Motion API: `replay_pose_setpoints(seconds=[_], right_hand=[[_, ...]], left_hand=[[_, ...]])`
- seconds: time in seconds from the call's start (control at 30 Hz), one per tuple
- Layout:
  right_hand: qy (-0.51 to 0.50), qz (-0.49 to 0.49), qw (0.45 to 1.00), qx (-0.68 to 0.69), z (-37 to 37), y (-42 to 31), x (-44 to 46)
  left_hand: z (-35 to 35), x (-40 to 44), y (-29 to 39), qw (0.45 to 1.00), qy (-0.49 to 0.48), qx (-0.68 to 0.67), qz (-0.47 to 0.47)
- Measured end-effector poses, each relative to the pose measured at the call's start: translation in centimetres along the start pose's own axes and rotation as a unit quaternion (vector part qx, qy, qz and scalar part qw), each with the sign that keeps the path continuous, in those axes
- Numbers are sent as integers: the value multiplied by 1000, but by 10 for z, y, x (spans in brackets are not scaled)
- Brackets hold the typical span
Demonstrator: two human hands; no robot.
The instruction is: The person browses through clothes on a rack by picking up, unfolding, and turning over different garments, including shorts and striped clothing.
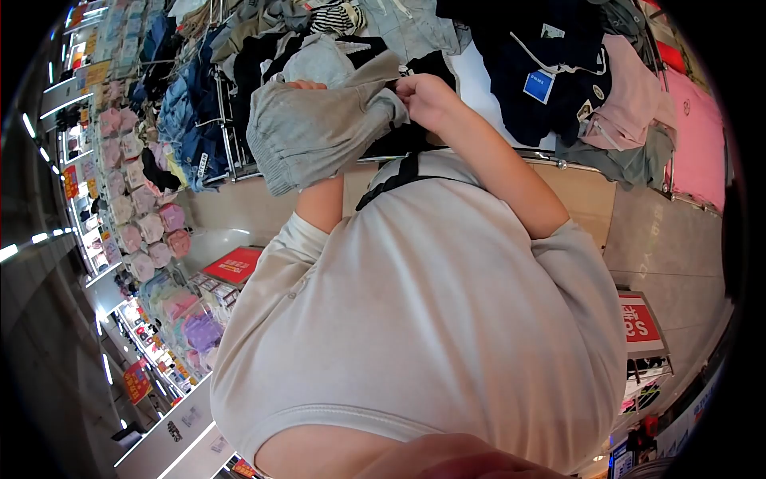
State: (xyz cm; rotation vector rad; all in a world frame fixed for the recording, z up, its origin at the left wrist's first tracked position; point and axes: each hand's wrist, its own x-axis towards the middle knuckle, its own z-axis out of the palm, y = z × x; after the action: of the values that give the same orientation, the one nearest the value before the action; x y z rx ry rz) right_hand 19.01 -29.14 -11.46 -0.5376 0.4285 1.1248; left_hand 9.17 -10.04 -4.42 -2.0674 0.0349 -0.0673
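Note:
A pair of grey pants with a gathered elastic band at its lower left hangs bunched up in front of my chest. My left hand is mostly hidden behind the cloth; only part of it shows over the top edge, and the pants drape over that forearm. On the other side, my right hand has its fingers closed on the edge of the pants. Just beyond them lies a light grey piece of clothing on the display table.
Piled clothes cover the metal-railed table ahead, including a navy garment with a blue tag and a pink garment. Denim hangs at the left. Red signs stand on both sides behind me.

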Motion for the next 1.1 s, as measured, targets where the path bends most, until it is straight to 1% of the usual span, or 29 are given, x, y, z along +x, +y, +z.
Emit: replay_pose_setpoints(seconds=[0.03,0.07,0.1,0.13,0.17,0.2,0.23,0.27,0.3,0.37,0.4,0.43,0.47,0.5,0.53,0.57,0.6,0.63,0.67,0.7,0.77,0.8,0.83,0.9,0.93,0.97,1.03,1.07,1.1], right_hand=[[0,-1,1000,3,0,4,3],[3,-68,998,-6,7,11,0],[7,-136,991,-15,13,17,-3],[30,-171,975,-141,16,20,-6],[30,-171,975,-138,13,22,0],[18,-213,903,-373,8,24,9],[5,-243,774,-585,2,26,20],[5,-243,651,-719,-4,27,29],[5,-244,651,-719,-5,26,31],[3,-169,607,-776,-4,25,31],[4,-126,590,-798,-12,27,50],[7,-124,591,-797,-17,29,54],[18,-150,751,-643,-19,30,56],[28,-170,873,-456,-24,31,64],[39,-149,885,-439,-29,32,77],[41,-150,885,-438,-31,29,84],[83,-155,816,-551,-32,27,91],[124,-156,731,-653,-33,25,97],[109,-191,694,-686,-41,21,97],[109,-191,693,-686,-45,15,91],[38,-245,601,-760,-54,4,81],[22,-232,564,-792,-53,2,80],[21,-232,564,-792,-48,3,81],[-38,-57,624,-778,-33,0,81],[-89,-108,649,-748,-33,1,69],[-89,-105,648,-749,-34,1,62],[-126,-10,804,-581,-31,-2,47],[-93,43,826,-554,-17,-7,29],[-94,43,826,-555,-7,-13,19]], left_hand=[[2,0,2,997,9,-67,-30],[-2,2,3,972,25,-218,-82],[-7,5,5,893,67,-423,-142],[-12,8,8,778,98,-593,-183],[-19,8,9,652,119,-719,-210],[-24,7,8,575,132,-776,-222],[-28,7,7,512,139,-816,-227],[-29,9,9,478,140,-837,-226],[-33,6,8,448,144,-853,-226],[-36,6,11,406,143,-875,-223],[-37,6,14,395,144,-880,-221],[-41,6,15,381,142,-887,-220],[-46,6,17,371,142,-892,-217],[-49,7,19,363,141,-895,-217],[-51,8,21,358,140,-898,-215],[-53,9,23,351,140,-901,-213],[-54,10,25,345,142,-904,-211],[-56,11,27,338,140,-907,-210],[-54,13,32,333,138,-909,-207],[-54,14,35,326,137,-912,-207],[-54,15,36,298,135,-922,-205],[-55,15,35,284,135,-927,-206],[-53,16,36,258,134,-935,-202],[-47,17,35,208,126,-949,-199],[-43,17,34,183,119,-956,-196],[-38,17,31,153,105,-963,-196],[-24,19,25,102,84,-972,-194],[-17,19,23,84,74,-975,-193],[-7,21,22,58,64,-978,-191]])
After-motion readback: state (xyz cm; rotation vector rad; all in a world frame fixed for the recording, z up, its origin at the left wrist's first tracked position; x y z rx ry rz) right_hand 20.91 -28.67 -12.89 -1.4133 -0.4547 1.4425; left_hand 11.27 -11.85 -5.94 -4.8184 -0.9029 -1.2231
